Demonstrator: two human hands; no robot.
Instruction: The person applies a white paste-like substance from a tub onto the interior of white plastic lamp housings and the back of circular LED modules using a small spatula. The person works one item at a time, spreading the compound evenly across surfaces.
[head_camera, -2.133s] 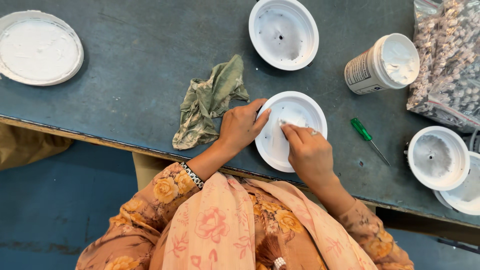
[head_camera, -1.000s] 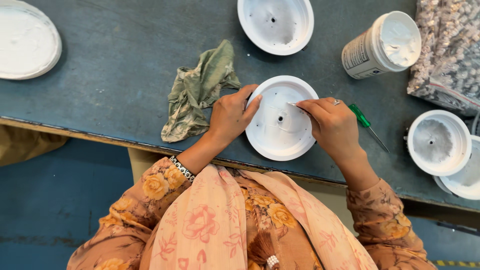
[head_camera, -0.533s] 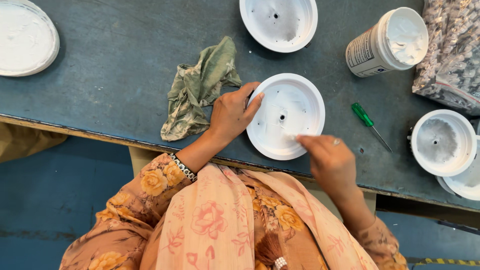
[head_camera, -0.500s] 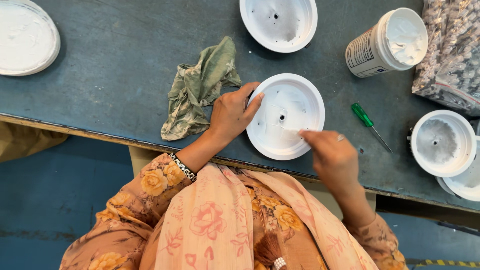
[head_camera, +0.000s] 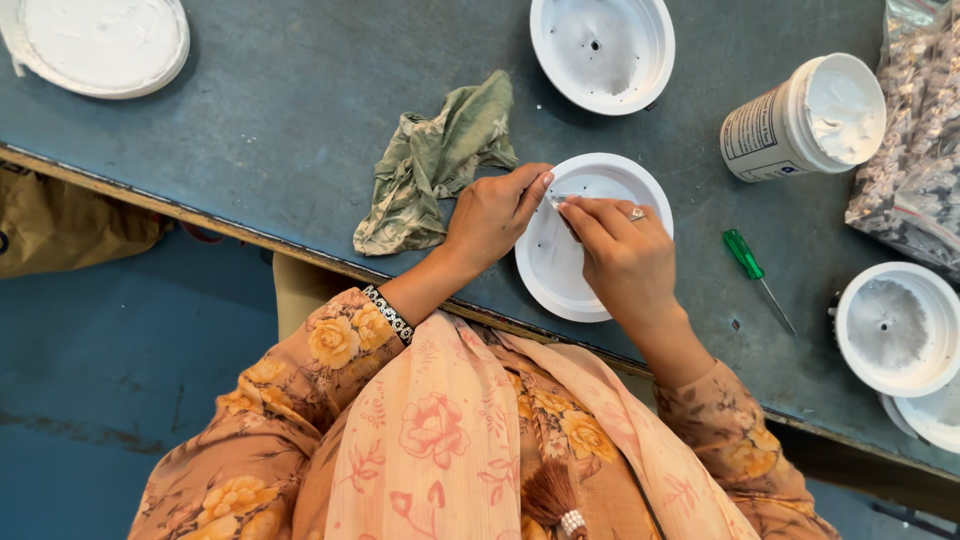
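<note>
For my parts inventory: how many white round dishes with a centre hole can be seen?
4: one under both hands, one at top centre, one at right, one partly hidden beneath it. More may lie out of view.

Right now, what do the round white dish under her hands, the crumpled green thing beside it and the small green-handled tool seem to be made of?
White dish: probably moulded plastic, smooth, slightly glossy, with a thin even rim. Crumpled green thing: soft woven cloth, matte, with folds and a faded print. Tool: a screwdriver, translucent green plastic handle and thin, likely metal, shaft.
</note>
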